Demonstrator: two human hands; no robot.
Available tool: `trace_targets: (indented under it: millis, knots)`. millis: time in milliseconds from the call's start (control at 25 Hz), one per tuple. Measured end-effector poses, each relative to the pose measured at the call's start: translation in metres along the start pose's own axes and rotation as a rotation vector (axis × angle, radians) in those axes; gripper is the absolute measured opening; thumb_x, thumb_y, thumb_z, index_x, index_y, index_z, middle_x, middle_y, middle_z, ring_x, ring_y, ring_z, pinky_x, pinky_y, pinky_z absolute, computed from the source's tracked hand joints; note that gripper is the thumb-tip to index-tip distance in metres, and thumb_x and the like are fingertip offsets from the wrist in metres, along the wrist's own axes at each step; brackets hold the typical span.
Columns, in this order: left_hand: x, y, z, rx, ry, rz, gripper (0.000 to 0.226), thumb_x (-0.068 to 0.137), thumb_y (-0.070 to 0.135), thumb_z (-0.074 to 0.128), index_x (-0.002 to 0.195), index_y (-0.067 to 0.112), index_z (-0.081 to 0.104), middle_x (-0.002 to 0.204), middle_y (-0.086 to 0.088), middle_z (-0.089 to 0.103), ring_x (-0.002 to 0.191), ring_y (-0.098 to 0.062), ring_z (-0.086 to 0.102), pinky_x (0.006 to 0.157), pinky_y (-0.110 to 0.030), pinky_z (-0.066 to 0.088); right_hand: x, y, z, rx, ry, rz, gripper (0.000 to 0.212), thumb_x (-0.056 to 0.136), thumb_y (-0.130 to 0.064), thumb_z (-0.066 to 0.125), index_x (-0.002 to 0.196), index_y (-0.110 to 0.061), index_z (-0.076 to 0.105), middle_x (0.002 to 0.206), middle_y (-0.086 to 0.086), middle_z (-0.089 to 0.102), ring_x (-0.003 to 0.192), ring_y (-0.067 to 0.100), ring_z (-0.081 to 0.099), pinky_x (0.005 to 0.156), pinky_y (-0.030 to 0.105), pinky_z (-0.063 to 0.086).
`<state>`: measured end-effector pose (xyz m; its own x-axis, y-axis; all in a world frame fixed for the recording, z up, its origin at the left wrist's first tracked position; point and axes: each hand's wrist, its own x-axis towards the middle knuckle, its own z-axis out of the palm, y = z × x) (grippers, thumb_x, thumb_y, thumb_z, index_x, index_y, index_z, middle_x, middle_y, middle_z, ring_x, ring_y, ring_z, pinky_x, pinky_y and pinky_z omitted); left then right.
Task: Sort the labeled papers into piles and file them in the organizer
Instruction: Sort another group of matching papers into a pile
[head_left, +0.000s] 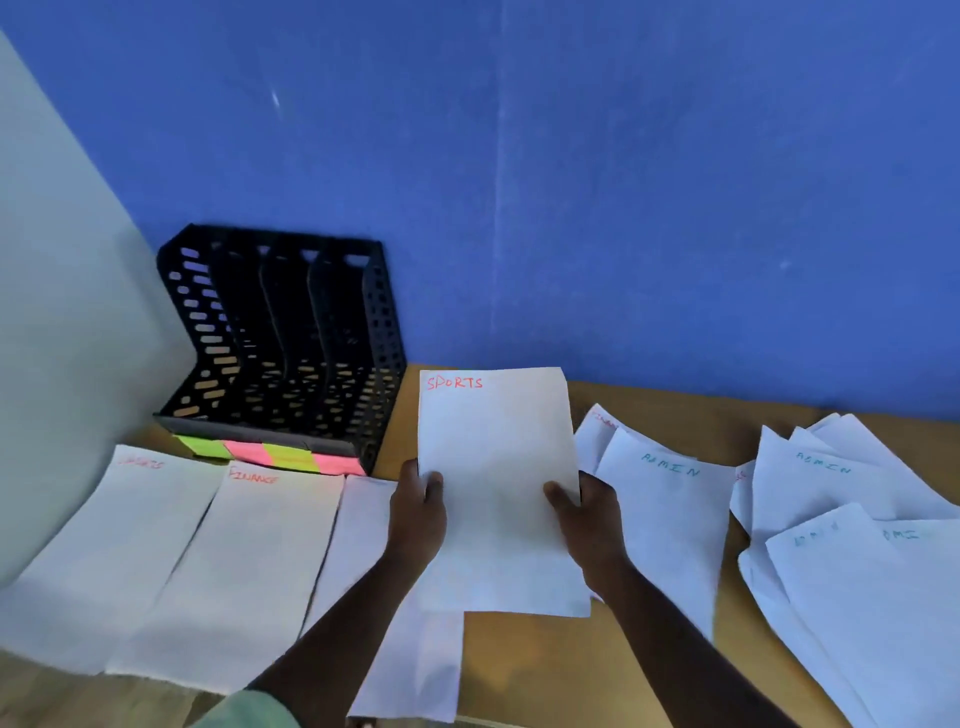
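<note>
SPORTS sheet (498, 467) between hands (506, 512) (gripped)

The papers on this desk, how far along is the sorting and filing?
Partly sorted: a FINANCE pile and a neighbouring pile lie in front of the black organizer. In hand: a SPORTS sheet, held by left hand and right hand. Left: loose ADMIN sheets at right need stacking, and the organizer's slots look empty, so filing has not begun.
</note>
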<state>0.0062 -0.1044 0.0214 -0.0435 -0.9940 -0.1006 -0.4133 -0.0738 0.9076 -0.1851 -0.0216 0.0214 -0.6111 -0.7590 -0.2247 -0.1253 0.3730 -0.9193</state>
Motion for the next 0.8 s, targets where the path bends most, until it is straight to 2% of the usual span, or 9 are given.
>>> trace_targets:
  millis: [120, 200, 280, 320, 440, 520, 640, 720, 800]
  knots:
    - [0.026, -0.045, -0.073, 0.090, 0.025, -0.048, 0.024, 0.099, 0.011, 0.045, 0.119, 0.007, 0.058, 0.111, -0.008, 0.065, 0.102, -0.027, 0.059, 0.079, -0.027, 0.037, -0.028, -0.009, 0.082, 0.123, -0.036, 0.123, 0.009, 0.093, -0.016, 0.072, 0.100, -0.017, 0.076, 0.095, -0.004, 0.079, 0.092, 0.020, 0.073, 0.086, 0.039, 0.059]
    - [0.046, -0.083, -0.129, 0.139, 0.041, -0.113, 0.020, 0.099, 0.010, 0.044, 0.110, 0.004, 0.059, 0.108, -0.015, 0.066, 0.103, -0.034, 0.060, 0.078, -0.029, 0.037, -0.051, -0.014, 0.150, 0.168, -0.096, 0.161, 0.014, 0.094, -0.011, 0.069, 0.105, -0.016, 0.075, 0.097, -0.003, 0.079, 0.092, 0.017, 0.073, 0.087, 0.035, 0.056]
    - [0.061, -0.112, -0.175, 0.197, 0.065, -0.121, 0.019, 0.099, 0.009, 0.043, 0.106, 0.002, 0.060, 0.105, -0.019, 0.066, 0.101, -0.037, 0.060, 0.078, -0.031, 0.038, -0.070, -0.020, 0.203, 0.157, -0.163, 0.195, 0.017, 0.094, -0.006, 0.062, 0.103, -0.016, 0.074, 0.094, -0.005, 0.078, 0.085, 0.013, 0.069, 0.079, 0.032, 0.052]
    - [0.068, -0.123, -0.200, 0.233, 0.077, -0.121, 0.019, 0.099, 0.009, 0.043, 0.105, 0.002, 0.060, 0.104, -0.020, 0.066, 0.100, -0.038, 0.060, 0.078, -0.032, 0.040, -0.079, -0.023, 0.229, 0.117, -0.184, 0.216, 0.017, 0.093, -0.006, 0.060, 0.097, -0.016, 0.073, 0.084, -0.010, 0.075, 0.077, 0.012, 0.065, 0.071, 0.030, 0.049]
    - [0.088, -0.154, -0.272, 0.350, 0.113, -0.145, 0.016, 0.097, 0.011, 0.040, 0.092, 0.008, 0.055, 0.094, -0.017, 0.065, 0.095, -0.041, 0.060, 0.074, -0.035, 0.041, -0.103, -0.035, 0.296, -0.049, -0.260, 0.251, 0.013, 0.085, -0.011, 0.057, 0.072, -0.011, 0.058, 0.055, -0.011, 0.050, 0.057, 0.015, 0.043, 0.056, 0.027, 0.034]
    - [0.098, -0.176, -0.315, 0.450, 0.153, -0.167, 0.014, 0.097, 0.012, 0.041, 0.093, 0.009, 0.054, 0.095, -0.020, 0.066, 0.096, -0.043, 0.060, 0.074, -0.037, 0.042, -0.118, -0.045, 0.336, -0.127, -0.349, 0.241, 0.013, 0.080, -0.012, 0.058, 0.067, -0.009, 0.059, 0.053, -0.006, 0.051, 0.054, 0.019, 0.048, 0.053, 0.028, 0.037]
    - [0.106, -0.202, -0.368, 0.560, 0.227, -0.221, 0.015, 0.096, 0.011, 0.044, 0.102, 0.006, 0.057, 0.102, -0.022, 0.067, 0.100, -0.043, 0.061, 0.079, -0.040, 0.045, -0.134, -0.056, 0.395, -0.161, -0.464, 0.279, 0.014, 0.073, -0.008, 0.056, 0.075, 0.001, 0.066, 0.060, 0.004, 0.060, 0.055, 0.024, 0.059, 0.051, 0.038, 0.052]
    - [0.113, -0.214, -0.395, 0.598, 0.273, -0.243, 0.016, 0.094, 0.008, 0.047, 0.106, 0.005, 0.058, 0.106, -0.021, 0.066, 0.103, -0.042, 0.060, 0.082, -0.042, 0.047, -0.140, -0.062, 0.433, -0.149, -0.505, 0.335, 0.021, 0.070, -0.006, 0.052, 0.079, 0.003, 0.069, 0.068, 0.008, 0.066, 0.060, 0.025, 0.062, 0.060, 0.049, 0.061]
    - [0.125, -0.223, -0.416, 0.625, 0.288, -0.270, 0.022, 0.092, 0.003, 0.049, 0.112, 0.003, 0.058, 0.111, -0.022, 0.063, 0.106, -0.043, 0.058, 0.086, -0.043, 0.047, -0.143, -0.068, 0.467, -0.158, -0.519, 0.372, 0.026, 0.070, -0.006, 0.049, 0.083, 0.001, 0.070, 0.080, 0.010, 0.071, 0.070, 0.026, 0.066, 0.069, 0.050, 0.062]
